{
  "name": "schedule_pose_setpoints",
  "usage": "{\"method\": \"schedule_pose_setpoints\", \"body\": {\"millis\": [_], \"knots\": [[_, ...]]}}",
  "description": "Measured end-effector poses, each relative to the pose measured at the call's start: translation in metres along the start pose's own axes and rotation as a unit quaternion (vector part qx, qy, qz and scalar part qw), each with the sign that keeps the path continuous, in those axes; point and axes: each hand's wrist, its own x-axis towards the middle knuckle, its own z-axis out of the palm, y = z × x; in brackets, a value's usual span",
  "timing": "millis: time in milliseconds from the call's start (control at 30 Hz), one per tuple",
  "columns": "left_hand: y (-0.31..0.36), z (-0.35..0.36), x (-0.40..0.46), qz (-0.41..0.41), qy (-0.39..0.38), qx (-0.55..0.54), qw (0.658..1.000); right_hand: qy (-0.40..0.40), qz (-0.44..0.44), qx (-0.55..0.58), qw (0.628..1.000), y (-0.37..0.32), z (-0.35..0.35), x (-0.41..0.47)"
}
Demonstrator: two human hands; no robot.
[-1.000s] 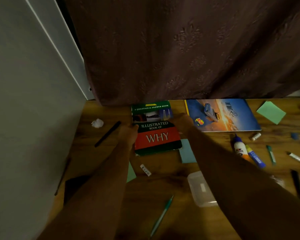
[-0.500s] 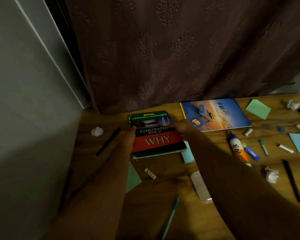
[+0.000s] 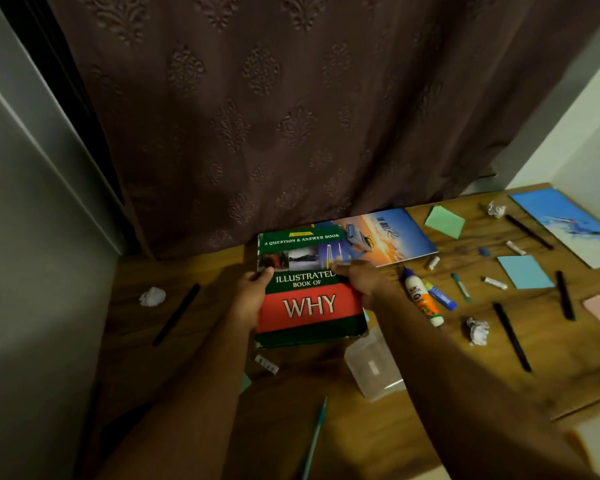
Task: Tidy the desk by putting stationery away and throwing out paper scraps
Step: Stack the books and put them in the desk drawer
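Observation:
A green and red book titled "Illustrated Book of Why" (image 3: 309, 299) is held tilted up off the wooden desk (image 3: 201, 341). My left hand (image 3: 252, 299) grips its left edge and my right hand (image 3: 359, 278) grips its right edge. Behind it lies a blue notebook (image 3: 395, 233) flat on the desk. Crumpled paper scraps sit at the left (image 3: 152, 296), at the right (image 3: 478, 330) and at the far right (image 3: 496, 208). A glue bottle (image 3: 421, 297) and a blue glue stick (image 3: 442, 297) lie just right of my right hand.
A clear plastic box (image 3: 374, 367) lies below the book. Black pens (image 3: 177, 313) (image 3: 511, 336), a teal pen (image 3: 314, 438), green (image 3: 444, 221) and blue (image 3: 523, 271) sticky notes and small erasers are scattered around. A brown curtain (image 3: 291, 116) hangs behind the desk; a grey wall (image 3: 32, 271) stands at the left.
Both hands have lifted the book's near end up off the desk and pulled it closer. The view has swung right, showing more of the desk's right side.

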Motion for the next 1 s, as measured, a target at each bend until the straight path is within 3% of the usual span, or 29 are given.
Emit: {"method": "schedule_pose_setpoints", "body": {"millis": [200, 433, 633, 800, 1000], "knots": [[0.013, 0.03, -0.006, 0.057, -0.03, -0.042, 0.997, 0.027, -0.029, 0.078, 0.996, 0.0, -0.031, -0.01], [0.045, 0.081, -0.007, 0.097, -0.03, 0.016, 0.995, 0.017, -0.053, 0.108, 0.993, -0.023, -0.072, -0.011], [0.065, 0.132, 0.0, 0.1, -0.066, 0.136, 0.983, 0.056, -0.045, 0.17, 0.983, -0.033, -0.113, 0.004], [0.071, 0.17, 0.02, 0.131, -0.02, 0.25, 0.959, 0.078, -0.013, 0.259, 0.963, -0.026, -0.13, 0.016], [0.092, 0.19, 0.049, 0.136, 0.003, 0.379, 0.915, 0.093, 0.025, 0.261, 0.961, -0.008, -0.122, 0.036]]}}
